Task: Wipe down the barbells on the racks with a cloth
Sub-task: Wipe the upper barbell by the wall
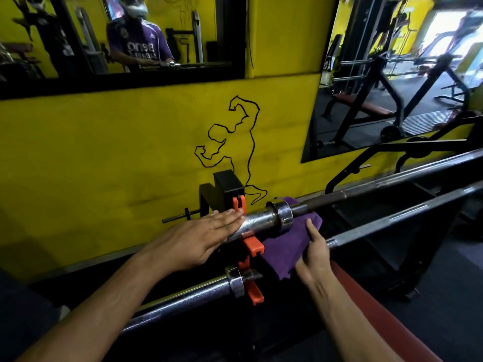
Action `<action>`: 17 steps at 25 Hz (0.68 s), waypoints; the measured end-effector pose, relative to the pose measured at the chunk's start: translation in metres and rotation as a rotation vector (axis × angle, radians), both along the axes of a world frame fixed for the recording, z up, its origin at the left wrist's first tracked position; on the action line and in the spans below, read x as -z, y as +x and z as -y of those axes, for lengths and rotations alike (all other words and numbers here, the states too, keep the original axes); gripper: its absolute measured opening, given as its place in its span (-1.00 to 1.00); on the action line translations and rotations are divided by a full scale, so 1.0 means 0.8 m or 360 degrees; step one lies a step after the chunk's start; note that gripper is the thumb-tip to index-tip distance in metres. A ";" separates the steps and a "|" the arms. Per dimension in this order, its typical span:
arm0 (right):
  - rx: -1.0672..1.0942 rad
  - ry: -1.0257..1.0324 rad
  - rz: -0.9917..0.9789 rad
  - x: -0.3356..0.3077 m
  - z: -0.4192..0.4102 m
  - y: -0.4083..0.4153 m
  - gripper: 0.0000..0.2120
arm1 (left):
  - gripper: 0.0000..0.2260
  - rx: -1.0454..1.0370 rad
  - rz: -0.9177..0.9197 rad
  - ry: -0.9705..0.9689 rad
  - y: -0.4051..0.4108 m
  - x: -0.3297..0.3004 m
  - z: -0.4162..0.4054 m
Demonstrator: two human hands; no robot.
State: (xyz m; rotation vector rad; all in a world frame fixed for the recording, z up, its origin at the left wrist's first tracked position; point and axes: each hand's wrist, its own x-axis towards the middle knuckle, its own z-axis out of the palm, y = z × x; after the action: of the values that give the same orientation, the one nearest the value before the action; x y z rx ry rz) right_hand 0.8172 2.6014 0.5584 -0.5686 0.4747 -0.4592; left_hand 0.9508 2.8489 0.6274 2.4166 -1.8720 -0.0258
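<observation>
Against the yellow wall, at about nine o'clock from the frame's centre, a black-framed mirror hangs high and reflects a person in a purple shirt. Low at seven o'clock, the lower barbell runs up and to the right, its chrome collar sitting against an orange rack hook. The left hand lies flat with straight fingers, palm down on the chrome sleeve of the upper barbell, fingertips touching the metal near another orange hook. At twelve o'clock from that sleeve stands the black rack post, under a black outline drawing of a flexing figure. Just right of centre, the purple cloth drapes under and behind the upper barbell's collar, hanging down toward five o'clock. The right hand pinches the cloth's right edge, index finger stretched up along it, thumb curled under. Toward three o'clock both bars stretch away over a black rack frame, and a second mirror shows gym benches. A red bench pad lies beneath the right forearm.
</observation>
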 end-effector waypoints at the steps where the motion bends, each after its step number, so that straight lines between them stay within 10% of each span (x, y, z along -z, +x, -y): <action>1: 0.0037 -0.0034 -0.0061 -0.002 -0.004 -0.013 -0.55 | -0.45 -0.0003 0.0002 -0.0002 0.000 -0.001 0.000; 8: 0.0415 -0.1868 -0.0256 -0.087 -0.018 -0.085 -0.88 | -0.46 -0.0028 -0.0025 -0.0043 -0.008 -0.010 -0.001; 13: -0.0056 -0.3332 -0.0701 -0.081 -0.027 -0.007 -0.58 | -0.43 -0.0007 0.0010 -0.0052 -0.002 0.000 -0.003; 17: -0.0573 -0.3232 -0.1004 -0.128 -0.002 0.060 -0.76 | -0.42 0.0016 0.0056 -0.0064 -0.005 -0.005 -0.002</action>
State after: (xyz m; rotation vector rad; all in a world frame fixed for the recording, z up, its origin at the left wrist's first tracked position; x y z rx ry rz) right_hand 0.8656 2.6031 0.6605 -2.7607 0.3325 -0.2593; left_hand 0.9465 2.8502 0.6311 2.3967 -1.8799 0.0536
